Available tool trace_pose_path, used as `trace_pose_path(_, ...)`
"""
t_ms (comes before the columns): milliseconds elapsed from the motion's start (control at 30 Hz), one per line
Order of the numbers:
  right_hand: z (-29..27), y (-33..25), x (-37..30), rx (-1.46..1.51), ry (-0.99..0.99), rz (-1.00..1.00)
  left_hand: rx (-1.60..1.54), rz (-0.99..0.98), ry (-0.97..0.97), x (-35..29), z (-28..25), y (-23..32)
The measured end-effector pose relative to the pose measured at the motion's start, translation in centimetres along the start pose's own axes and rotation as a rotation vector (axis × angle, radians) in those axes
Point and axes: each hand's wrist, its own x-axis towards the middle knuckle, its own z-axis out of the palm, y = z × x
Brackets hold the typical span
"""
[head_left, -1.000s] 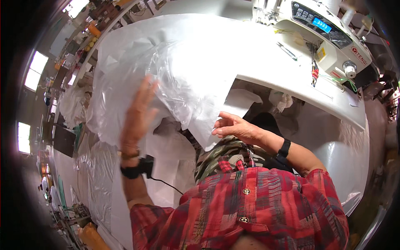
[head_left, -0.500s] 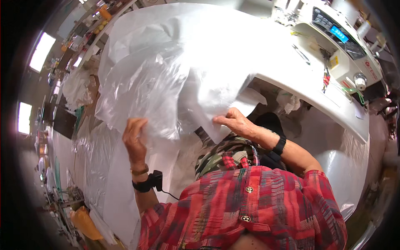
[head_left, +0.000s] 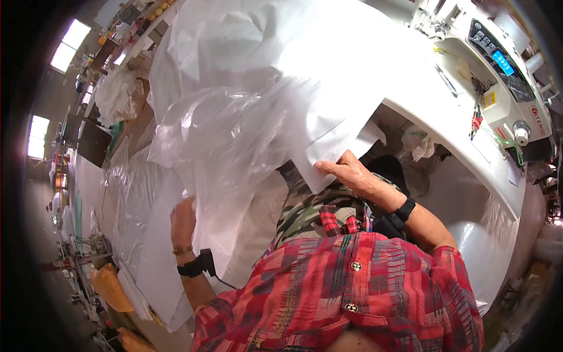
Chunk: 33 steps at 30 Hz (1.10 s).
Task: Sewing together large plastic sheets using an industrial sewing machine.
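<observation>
My right hand [head_left: 355, 176] pinches the near corner of a white textured cloth [head_left: 334, 138] between thumb and fingers, above my lap. The cloth spreads up over the white table. Over its left part lies a thin clear plastic sheet [head_left: 220, 132], wrinkled and hanging past the table's near edge. My left hand [head_left: 183, 222], slightly blurred, is closed at the sheet's lower left edge, and the plastic stretches toward its fingertips. A black strap circles each wrist; the left one carries a small black box with a cable.
A white sewing machine [head_left: 509, 88] with a lit panel stands at the right. Tweezers [head_left: 447, 81] and a red-handled tool [head_left: 476, 120] lie beside it. The table's curved edge [head_left: 463, 164] runs close to my right arm. More plastic sheeting [head_left: 138, 205] hangs at the left.
My left hand has moved down and slightly left, drawing the plastic sheet with it. My right hand, still pinching the cloth, appears slightly farther right. The view has shifted a little.
</observation>
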Motion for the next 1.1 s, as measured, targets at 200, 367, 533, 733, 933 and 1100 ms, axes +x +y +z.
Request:
trace_pose_path(200,0.2,1.1,0.4,-0.082,0.049,-0.048,-0.675,0.860,0.168,1.9,-7.1,21.6)
trace_pose_path(367,-0.6,-1.2,-1.5,-0.028,0.093,0.016,-0.332,0.840,0.337,5.5,-6.2,32.6)
trace_pose_path(533,-2.0,-4.1,-8.1,-0.190,-0.041,0.056,-0.584,0.941,0.276,5.0,-4.4,33.4)
trace_pose_path(733,-3.0,-1.3,-10.4,0.311,0.001,0.143,-1.012,0.621,-0.197,4.8,-2.0,33.0)
trace_pose_path(933,-4.8,-0.7,-10.4,0.246,0.121,0.139,-1.460,0.376,-0.684,4.7,-2.5,30.7)
trace_pose_path(1100,-4.8,-4.4,-10.4,-0.514,0.669,-0.510,-1.516,0.447,-0.800,3.5,-3.5,31.0)
